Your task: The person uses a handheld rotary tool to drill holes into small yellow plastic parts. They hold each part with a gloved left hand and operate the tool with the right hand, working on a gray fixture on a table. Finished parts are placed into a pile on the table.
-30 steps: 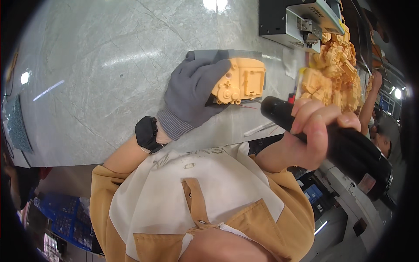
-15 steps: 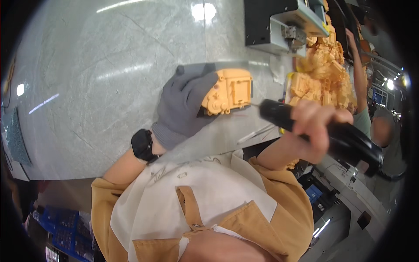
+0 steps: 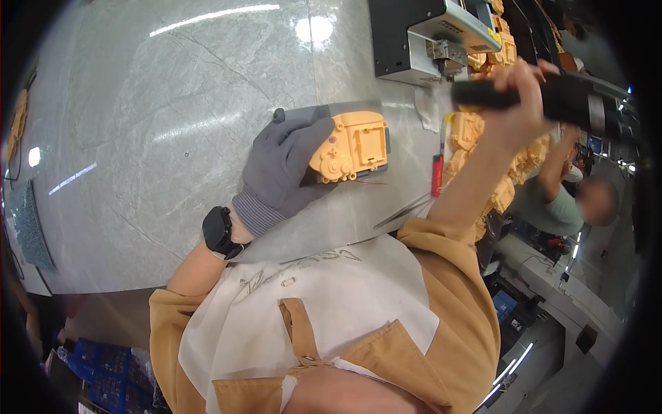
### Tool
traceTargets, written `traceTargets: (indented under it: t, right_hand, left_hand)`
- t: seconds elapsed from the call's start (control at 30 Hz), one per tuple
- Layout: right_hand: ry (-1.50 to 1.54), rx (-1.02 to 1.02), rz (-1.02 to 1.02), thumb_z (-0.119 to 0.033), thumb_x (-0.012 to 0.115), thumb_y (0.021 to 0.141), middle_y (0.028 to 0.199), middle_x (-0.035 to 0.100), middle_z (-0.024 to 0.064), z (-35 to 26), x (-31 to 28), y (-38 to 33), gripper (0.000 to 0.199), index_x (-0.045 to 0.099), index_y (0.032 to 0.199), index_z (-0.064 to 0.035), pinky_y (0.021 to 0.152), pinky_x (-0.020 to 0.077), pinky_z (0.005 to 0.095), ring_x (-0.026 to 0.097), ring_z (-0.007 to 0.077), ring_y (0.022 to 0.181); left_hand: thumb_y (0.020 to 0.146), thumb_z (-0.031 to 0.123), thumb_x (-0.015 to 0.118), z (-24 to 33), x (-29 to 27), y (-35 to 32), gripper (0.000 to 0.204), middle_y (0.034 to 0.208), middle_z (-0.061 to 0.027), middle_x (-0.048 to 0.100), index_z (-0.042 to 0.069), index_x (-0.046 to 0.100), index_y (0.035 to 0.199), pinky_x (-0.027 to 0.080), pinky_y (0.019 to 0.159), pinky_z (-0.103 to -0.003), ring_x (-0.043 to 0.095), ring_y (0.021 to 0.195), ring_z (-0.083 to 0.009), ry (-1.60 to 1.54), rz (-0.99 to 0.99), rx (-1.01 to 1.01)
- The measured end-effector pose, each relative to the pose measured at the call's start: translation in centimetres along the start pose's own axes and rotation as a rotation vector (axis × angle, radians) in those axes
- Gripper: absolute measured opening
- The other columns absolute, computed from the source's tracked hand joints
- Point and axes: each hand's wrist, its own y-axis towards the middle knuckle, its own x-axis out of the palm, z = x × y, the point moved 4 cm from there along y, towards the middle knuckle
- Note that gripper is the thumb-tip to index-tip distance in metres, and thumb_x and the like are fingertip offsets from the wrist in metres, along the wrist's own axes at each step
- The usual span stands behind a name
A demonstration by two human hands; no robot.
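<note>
My left hand (image 3: 286,162), in a grey knit glove, closes round the left side of an orange plastic gear housing (image 3: 365,141). The housing rests on a dark block (image 3: 388,141) at the middle of the table, with moulded round bosses and a square recess facing up. A thin red wire (image 3: 372,183) pokes out at its near edge. Raised off to the right, my bare right hand (image 3: 523,96) grips a black electric screwdriver (image 3: 479,94). The tool is blurred by motion and its bit cannot be made out.
A black and silver machine (image 3: 431,41) stands at the back right of the grey table (image 3: 172,207). Piled orange housings (image 3: 465,131) lie along the right edge, near a red-handled tool (image 3: 437,176). Tweezers (image 3: 403,214) lie by the near edge. Another person (image 3: 562,200) sits further right.
My right hand has lifted the screwdriver up and to the right, away from the housing. My left hand keeps its hold on the housing.
</note>
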Motion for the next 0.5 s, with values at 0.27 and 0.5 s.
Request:
traceTargets:
  t: [0.27,0.5]
  right_hand:
    - [0.167,0.122,-0.762,-0.001,0.057,0.084,0.069,0.05,0.0044,-6.5,4.8,-10.1,0.043,0.037,0.121,-0.0086,0.057,0.0437,0.0349,0.051,0.0167,0.052]
    - [0.244,0.2,-0.82,0.012,0.058,0.081,0.074,0.053,0.0094,-5.3,6.4,-10.2,0.055,0.033,0.125,-0.0103,0.058,0.0459,0.0384,0.056,0.0231,0.06]
  left_hand:
    - [0.057,0.019,0.085,-1.0,1.2,-0.3,0.079,0.113,-0.0081,0.059,0.009,0.049,0.126,0.045,0.095,-0.049,0.055,0.108,-0.0275,-0.035,0.166,0.091]
    - [0.057,0.021,0.085,-0.8,0.1,-0.4,0.077,0.115,-0.0094,0.058,0.011,0.051,0.125,0.044,0.098,-0.046,0.055,0.107,-0.0272,-0.16,0.111,0.006]
